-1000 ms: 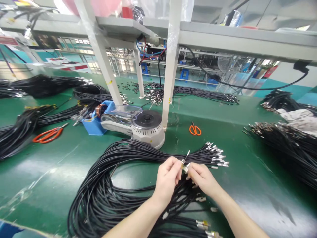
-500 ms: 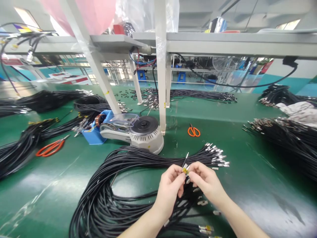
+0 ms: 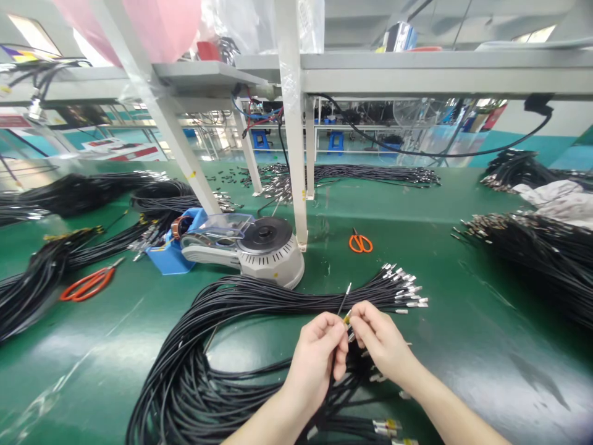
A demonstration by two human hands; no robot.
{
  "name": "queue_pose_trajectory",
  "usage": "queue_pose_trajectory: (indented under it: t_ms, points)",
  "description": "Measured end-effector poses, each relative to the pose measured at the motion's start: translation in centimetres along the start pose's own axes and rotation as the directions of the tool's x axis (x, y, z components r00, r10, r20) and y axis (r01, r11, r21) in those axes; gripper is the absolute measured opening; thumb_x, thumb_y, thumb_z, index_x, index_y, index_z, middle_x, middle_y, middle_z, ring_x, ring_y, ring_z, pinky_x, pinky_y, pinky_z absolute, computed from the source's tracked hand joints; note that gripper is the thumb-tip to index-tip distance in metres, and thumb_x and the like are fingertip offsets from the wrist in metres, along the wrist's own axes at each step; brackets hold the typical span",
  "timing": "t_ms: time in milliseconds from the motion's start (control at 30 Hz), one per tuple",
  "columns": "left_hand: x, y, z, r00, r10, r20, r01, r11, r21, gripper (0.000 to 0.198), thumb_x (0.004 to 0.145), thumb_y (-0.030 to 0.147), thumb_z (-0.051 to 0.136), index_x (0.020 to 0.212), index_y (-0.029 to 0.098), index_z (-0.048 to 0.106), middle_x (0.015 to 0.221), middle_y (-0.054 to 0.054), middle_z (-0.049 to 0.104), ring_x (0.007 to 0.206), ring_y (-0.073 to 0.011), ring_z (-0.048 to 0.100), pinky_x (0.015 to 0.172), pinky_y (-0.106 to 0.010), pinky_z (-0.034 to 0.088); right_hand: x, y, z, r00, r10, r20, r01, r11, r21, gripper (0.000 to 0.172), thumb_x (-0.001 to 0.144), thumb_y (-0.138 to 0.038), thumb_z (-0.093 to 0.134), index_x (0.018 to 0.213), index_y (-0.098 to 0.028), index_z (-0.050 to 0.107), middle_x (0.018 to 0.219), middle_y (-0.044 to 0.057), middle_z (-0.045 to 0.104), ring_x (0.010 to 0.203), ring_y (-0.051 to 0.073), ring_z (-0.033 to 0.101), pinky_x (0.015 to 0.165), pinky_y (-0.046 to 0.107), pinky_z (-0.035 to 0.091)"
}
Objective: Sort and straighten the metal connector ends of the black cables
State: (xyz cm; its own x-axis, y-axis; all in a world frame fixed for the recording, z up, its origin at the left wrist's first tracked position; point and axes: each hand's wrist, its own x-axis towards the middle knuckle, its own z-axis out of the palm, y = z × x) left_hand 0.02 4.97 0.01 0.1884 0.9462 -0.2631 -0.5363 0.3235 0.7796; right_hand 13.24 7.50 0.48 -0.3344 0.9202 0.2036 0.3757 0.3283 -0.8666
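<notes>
Both hands meet over a curved bundle of black cables (image 3: pixel 259 296) with silvery metal ends. My left hand (image 3: pixel 322 349) is closed, thumb against fingers, on a black cable (image 3: pixel 343 301) whose thin metal tip points up and away. Against it my right hand (image 3: pixel 382 340) pinches at a small piece of yellow tape (image 3: pixel 346 318) by a metal cable end. The fingertips hide part of the tape and the connector. Below the hands, more cable ends (image 3: pixel 386 426) carry yellow tape.
A round grey tape dispenser (image 3: pixel 273 266) stands beyond the bundle, beside a blue tape holder (image 3: pixel 169 256). Orange-handled scissors (image 3: pixel 360 243) lie ahead, and a second pair of scissors (image 3: pixel 90 283) at left. A white post (image 3: pixel 293 154) rises from the green table. More black cables (image 3: pixel 532 259) lie at right.
The view has shifted slightly. My hands stay together at the cable end, and the right fingers have closed further over the yellow tape. More of the black cable shows above the left hand.
</notes>
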Motion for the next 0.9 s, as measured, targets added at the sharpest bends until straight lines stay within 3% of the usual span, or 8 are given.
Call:
queue_pose_trajectory:
  t_ms: [333,500,667,900]
  points:
    - [-0.2,-0.1,0.3,0.999,-0.030,0.018,0.031,0.994,-0.108,0.022,0.075,0.028,0.061,0.067,0.013,0.047,0.054,0.003,0.047,0.039,-0.0025,0.034,0.031,-0.012,0.024,-0.1,0.1,0.1,0.999,0.020,0.040,-0.023,0.996,0.085,0.021,0.088,-0.031,0.037,0.073,-0.019,0.044,0.054,-0.005,0.043,0.047,0.009,0.042,0.046,0.021,0.035]
    - [-0.2,0.1,0.0,0.993,-0.058,0.098,0.073,0.985,-0.160,0.023,0.076,0.028,0.060,0.065,0.012,0.047,0.049,0.003,0.046,0.034,-0.0013,0.030,0.028,-0.012,0.020,0.0,1.2,0.3,0.993,0.087,0.077,-0.100,0.979,0.179,0.024,0.087,-0.037,0.039,0.072,-0.018,0.044,0.051,-0.006,0.041,0.044,0.008,0.039,0.044,0.020,0.034]
    - [-0.3,0.6,-0.1,0.994,-0.043,0.102,0.061,0.982,-0.180,0.021,0.075,0.030,0.062,0.068,0.014,0.049,0.046,0.004,0.045,0.032,-0.0019,0.028,0.027,-0.012,0.018,0.4,1.9,-0.3,0.984,0.178,0.005,-0.171,0.935,0.310,0.027,0.084,-0.041,0.043,0.080,-0.016,0.050,0.048,-0.007,0.039,0.041,0.008,0.038,0.042,0.021,0.036]
    - [-0.3,0.2,0.3,0.996,-0.053,0.072,0.059,0.995,-0.082,0.025,0.075,0.032,0.062,0.066,0.013,0.049,0.046,0.004,0.046,0.032,-0.0012,0.028,0.027,-0.011,0.019,0.0,0.2,-1.3,0.990,0.053,0.134,-0.114,0.859,0.498,0.030,0.080,-0.038,0.054,0.100,-0.017,0.057,0.072,0.001,0.055,0.060,0.010,0.050,0.055,0.022,0.044]
